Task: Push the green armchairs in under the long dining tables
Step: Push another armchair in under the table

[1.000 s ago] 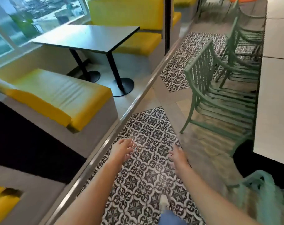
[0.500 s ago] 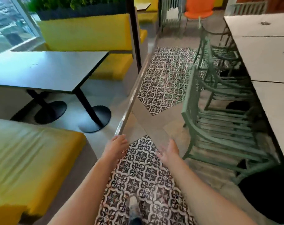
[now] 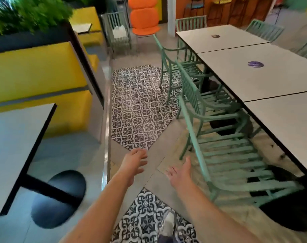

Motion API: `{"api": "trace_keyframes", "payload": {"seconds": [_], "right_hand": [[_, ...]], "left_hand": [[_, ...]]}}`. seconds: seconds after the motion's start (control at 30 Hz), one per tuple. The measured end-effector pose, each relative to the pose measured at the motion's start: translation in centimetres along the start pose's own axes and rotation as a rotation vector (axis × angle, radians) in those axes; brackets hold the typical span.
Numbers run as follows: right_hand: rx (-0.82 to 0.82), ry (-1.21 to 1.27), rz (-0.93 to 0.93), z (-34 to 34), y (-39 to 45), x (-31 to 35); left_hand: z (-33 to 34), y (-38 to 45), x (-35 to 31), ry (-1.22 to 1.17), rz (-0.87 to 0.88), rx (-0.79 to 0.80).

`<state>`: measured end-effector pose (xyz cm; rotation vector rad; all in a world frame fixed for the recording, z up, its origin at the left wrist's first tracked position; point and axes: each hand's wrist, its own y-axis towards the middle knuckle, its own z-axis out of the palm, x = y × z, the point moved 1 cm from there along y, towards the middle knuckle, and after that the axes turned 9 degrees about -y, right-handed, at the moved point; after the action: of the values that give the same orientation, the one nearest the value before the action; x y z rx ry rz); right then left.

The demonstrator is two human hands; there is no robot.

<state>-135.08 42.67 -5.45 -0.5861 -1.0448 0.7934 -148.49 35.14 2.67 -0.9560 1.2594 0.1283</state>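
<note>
A row of pale long dining tables (image 3: 265,79) runs along the right. Three green slatted armchairs stand at its near side: the nearest armchair (image 3: 224,158) has its seat partly under the table edge, a second armchair (image 3: 198,100) stands behind it, and a third armchair (image 3: 168,62) stands farther back, out from the table. My left hand (image 3: 134,162) and my right hand (image 3: 179,174) reach forward over the floor, fingers relaxed, holding nothing. My right hand is a short way left of the nearest armchair's backrest and does not touch it.
A yellow booth bench (image 3: 38,76) and a dark-edged table (image 3: 16,137) on a round base lie to the left behind a metal floor rail (image 3: 106,137). An orange chair (image 3: 144,20) and another green chair (image 3: 117,32) stand at the far end. Patterned tiles (image 3: 140,106) mark the aisle.
The view has moved forward along the aisle and tilted up, so more tables and chairs show. Both hands stay stretched out, now close to the nearest armchair's backrest.
</note>
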Motion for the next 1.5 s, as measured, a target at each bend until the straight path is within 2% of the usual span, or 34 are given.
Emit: {"api": "trace_keyframes", "payload": {"seconds": [0.17, 0.37, 0.47, 0.67, 0.8, 0.93, 1.03, 1.13, 1.3, 1.4, 1.5], "right_hand": [[-0.079, 0.326, 0.027, 3.3, 7.1, 5.1], [-0.323, 0.607, -0.048, 3.7, 12.8, 9.1], [-0.378, 0.798, -0.106, 4.2, 14.3, 10.4], [-0.645, 1.06, -0.262, 4.6, 15.5, 11.2], [-0.787, 1.182, -0.325, 3.6, 15.0, 9.8], [-0.844, 1.246, -0.34, 2.1, 12.9, 8.7], [-0.895, 1.265, -0.32, 0.9, 11.1, 8.2], [-0.916, 1.259, -0.289, -0.4, 10.7, 8.0], [-0.951, 1.315, -0.286, -1.3, 10.6, 7.9], [-0.942, 1.367, -0.247, -1.7, 9.9, 7.5], [-1.001, 1.39, -0.251, -2.8, 9.2, 6.6]], "left_hand": [[2.1, 10.8, -4.5, 0.108, -0.069, 0.098], [7.8, 21.2, -9.9, 0.188, -0.149, 0.294], [10.7, 25.6, -11.1, 0.265, -0.197, 0.365], [16.6, 33.4, -11.2, 0.473, -0.276, 0.561], [20.1, 36.6, -11.2, 0.462, -0.32, 0.669], [23.1, 38.8, -11.6, 0.395, -0.388, 0.66], [25.3, 41.0, -12.0, 0.318, -0.443, 0.604], [26.8, 42.4, -11.8, 0.338, -0.447, 0.545], [27.6, 42.6, -11.1, 0.334, -0.441, 0.44], [27.7, 41.7, -10.9, 0.36, -0.457, 0.447], [27.3, 40.5, -9.9, 0.359, -0.48, 0.422]]}}
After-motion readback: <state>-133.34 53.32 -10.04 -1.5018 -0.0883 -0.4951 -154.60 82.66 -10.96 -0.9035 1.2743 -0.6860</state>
